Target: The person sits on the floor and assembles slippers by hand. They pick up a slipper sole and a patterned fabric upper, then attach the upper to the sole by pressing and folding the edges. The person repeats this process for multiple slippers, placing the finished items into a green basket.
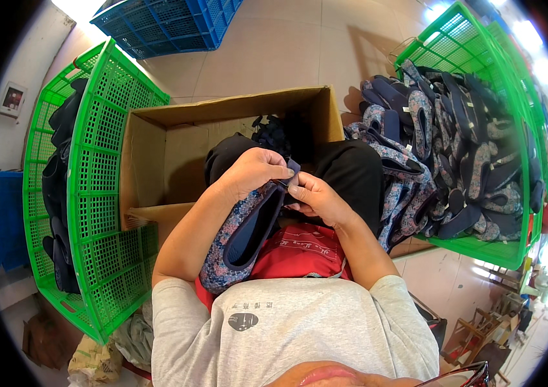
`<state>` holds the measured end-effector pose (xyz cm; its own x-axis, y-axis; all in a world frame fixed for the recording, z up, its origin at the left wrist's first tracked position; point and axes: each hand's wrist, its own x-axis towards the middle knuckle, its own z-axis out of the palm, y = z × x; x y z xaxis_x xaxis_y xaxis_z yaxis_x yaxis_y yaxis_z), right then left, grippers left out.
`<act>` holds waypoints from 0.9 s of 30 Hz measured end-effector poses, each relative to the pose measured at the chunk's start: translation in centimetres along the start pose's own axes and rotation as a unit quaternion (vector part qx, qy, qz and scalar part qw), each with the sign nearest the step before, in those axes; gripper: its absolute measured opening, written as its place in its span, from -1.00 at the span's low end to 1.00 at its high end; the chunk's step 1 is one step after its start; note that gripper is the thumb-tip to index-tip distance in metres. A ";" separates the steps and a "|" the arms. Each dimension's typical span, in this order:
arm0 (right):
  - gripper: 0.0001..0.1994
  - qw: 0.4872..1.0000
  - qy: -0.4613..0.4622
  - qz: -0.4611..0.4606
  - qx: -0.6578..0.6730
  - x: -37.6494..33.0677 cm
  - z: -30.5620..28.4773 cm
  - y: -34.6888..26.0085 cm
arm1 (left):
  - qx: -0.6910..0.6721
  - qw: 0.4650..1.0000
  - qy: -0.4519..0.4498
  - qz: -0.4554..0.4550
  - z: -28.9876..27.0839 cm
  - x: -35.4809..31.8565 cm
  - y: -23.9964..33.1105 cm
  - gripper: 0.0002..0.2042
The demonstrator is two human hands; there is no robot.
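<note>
A slip-on shoe [221, 244] in blue and pink floral fabric, with a dark lining and dark edging, lies tilted against my lap and left forearm. My left hand [262, 169] is closed at the shoe's upper end, thumb and fingers pinching a small dark strap or tab [294, 166]. Just right of it, my right hand [316, 197] pinches the same dark piece from below, its fingertips pressed together. The two hands nearly touch. How the dark piece joins the shoe is partly hidden by my fingers.
An open cardboard box [235, 102] stands ahead of my knees, with dark pieces inside. On the left, a green crate [116, 193] holds dark items. Many floral shoes [422, 126] fill a tipped green crate [474, 253] on the right. A blue crate [164, 26] sits farther off.
</note>
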<state>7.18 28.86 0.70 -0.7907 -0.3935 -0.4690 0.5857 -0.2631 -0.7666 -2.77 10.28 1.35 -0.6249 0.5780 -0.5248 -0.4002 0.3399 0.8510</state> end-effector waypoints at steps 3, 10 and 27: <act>-0.80 1.000 -0.008 -0.010 0.027 0.4 -0.8 0.6 | -0.043 0.999 0.017 0.013 0.4 0.0 0.2 -0.85; -0.80 0.997 0.022 -0.020 0.066 -0.5 -1.5 2.2 | 0.056 0.987 0.125 0.087 0.5 0.7 -1.4 -0.79; -0.39 0.996 0.059 -0.072 0.000 -1.0 0.5 4.0 | 0.211 0.936 0.189 0.210 0.4 -8.7 0.8 -0.46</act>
<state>10.44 27.76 -1.65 -0.8816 -0.2450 -0.4034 0.4654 -0.3095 -0.8292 2.67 5.82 6.59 -0.8925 0.4489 -0.0442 0.1838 0.4513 0.8732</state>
